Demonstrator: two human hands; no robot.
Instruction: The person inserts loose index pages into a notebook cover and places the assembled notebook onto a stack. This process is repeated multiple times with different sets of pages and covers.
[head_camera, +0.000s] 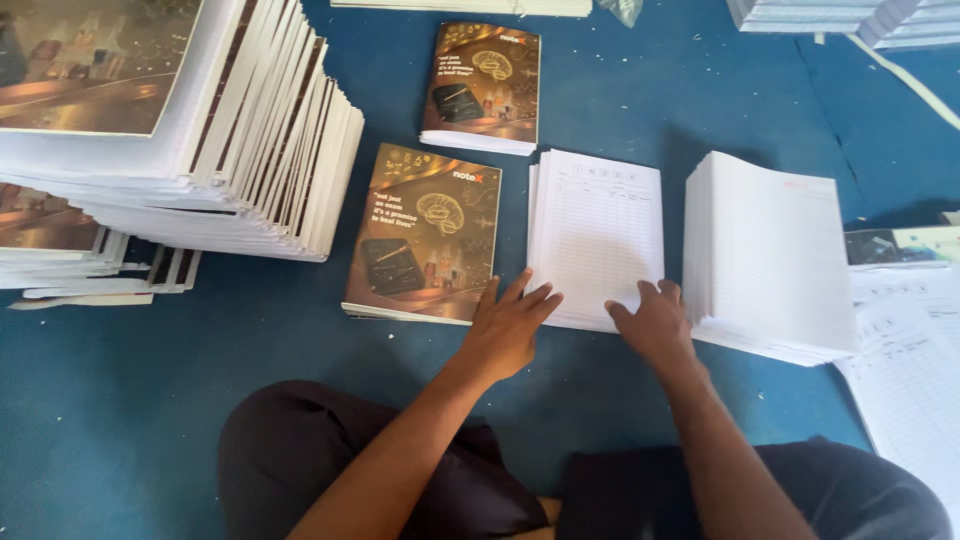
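Observation:
My left hand (508, 325) rests flat on the blue floor, fingers spread, touching the near left corner of a small stack of white ruled sheets (600, 225). On that stack's near right corner lies my right hand (655, 322), its fingers curled on the top sheet; no sheet is lifted. Left of the stack is a notebook with a dark brown and gold cover (425, 232). A second such notebook (483, 85) sits farther away. A thicker stack of white lined pages (770, 255) stands to the right.
A tall leaning pile of finished notebooks (215, 130) fills the left. More white page stacks (850, 15) lie at the far right, and loose printed sheets (910, 350) at the right edge. My crossed legs (300, 450) are at the bottom.

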